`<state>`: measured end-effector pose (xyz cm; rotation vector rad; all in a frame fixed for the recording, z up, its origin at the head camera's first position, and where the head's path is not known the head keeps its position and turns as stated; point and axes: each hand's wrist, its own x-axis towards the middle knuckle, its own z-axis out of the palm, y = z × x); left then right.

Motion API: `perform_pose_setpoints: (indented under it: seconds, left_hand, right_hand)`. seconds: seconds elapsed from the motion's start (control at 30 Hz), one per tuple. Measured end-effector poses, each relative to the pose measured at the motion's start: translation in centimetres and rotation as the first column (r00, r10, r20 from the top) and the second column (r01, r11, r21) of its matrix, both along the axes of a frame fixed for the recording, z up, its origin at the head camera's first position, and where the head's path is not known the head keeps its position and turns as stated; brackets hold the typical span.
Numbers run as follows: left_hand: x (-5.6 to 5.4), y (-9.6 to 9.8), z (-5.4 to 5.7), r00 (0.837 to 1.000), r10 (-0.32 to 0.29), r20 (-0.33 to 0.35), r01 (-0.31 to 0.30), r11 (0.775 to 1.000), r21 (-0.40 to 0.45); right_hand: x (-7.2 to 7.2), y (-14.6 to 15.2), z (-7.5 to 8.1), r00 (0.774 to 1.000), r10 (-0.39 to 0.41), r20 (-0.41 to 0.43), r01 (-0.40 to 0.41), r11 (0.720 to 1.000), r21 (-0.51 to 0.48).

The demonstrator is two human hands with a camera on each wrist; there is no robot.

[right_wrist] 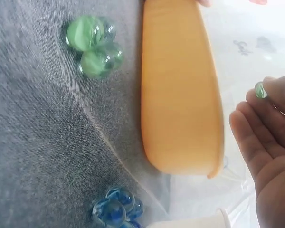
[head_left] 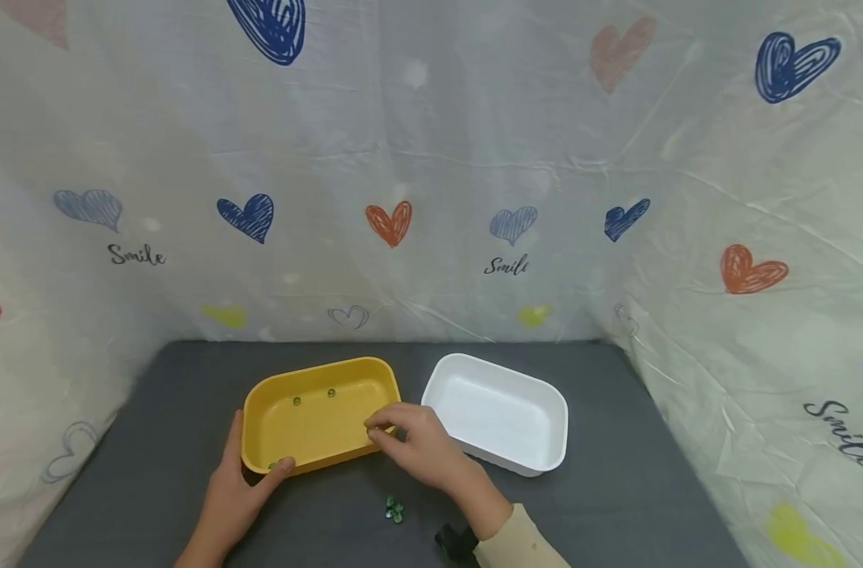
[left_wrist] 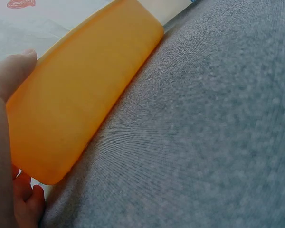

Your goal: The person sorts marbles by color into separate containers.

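Note:
A yellow tray (head_left: 311,460) stands on the left half of the dark table, with a few green marbles (head_left: 297,401) inside. My left hand (head_left: 236,485) grips its front left corner, thumb at the front rim and fingers along the left side. Over the tray's front right rim, my right hand (head_left: 420,443) pinches a green marble (right_wrist: 261,90) between thumb and forefinger. Several more green marbles (head_left: 394,510) lie clustered on the table in front of the tray. In the right wrist view, a group of blue marbles (right_wrist: 115,208) sits on the cloth.
A white tray (head_left: 545,465) stands right of the yellow one, partly behind my right hand. Grey cloth (head_left: 616,505) covers the table. A white sheet printed with hearts (head_left: 431,173) hangs behind it and along the sides. A black band (head_left: 456,543) is at my right wrist.

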<state>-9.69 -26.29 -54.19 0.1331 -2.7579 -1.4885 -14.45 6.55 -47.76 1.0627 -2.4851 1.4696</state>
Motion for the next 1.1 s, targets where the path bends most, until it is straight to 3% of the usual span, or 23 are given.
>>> perform_pose_setpoints:
  seconds: [0.4,0.7,1.1]
  left_hand:
    - [0.0,0.3,-0.1,1.0,-0.001,-0.028,0.001,1.0,0.006]
    - [0.1,0.2,-0.1,0.999,0.004,-0.051,-0.003,1.0,0.013]
    - [0.2,0.3,0.2,0.998,0.014,-0.057,-0.013,1.0,0.013]
  right_hand:
    - [-1.8,-1.9,-0.3,0.999,-0.034,-0.03,0.036,0.998,0.056]
    - [-2.2,-3.4,0.0,0.993,-0.083,0.087,0.069,0.986,0.154]
    - [-1.9,-3.0,0.4,0.992,-0.11,0.061,0.103,0.988,0.113]
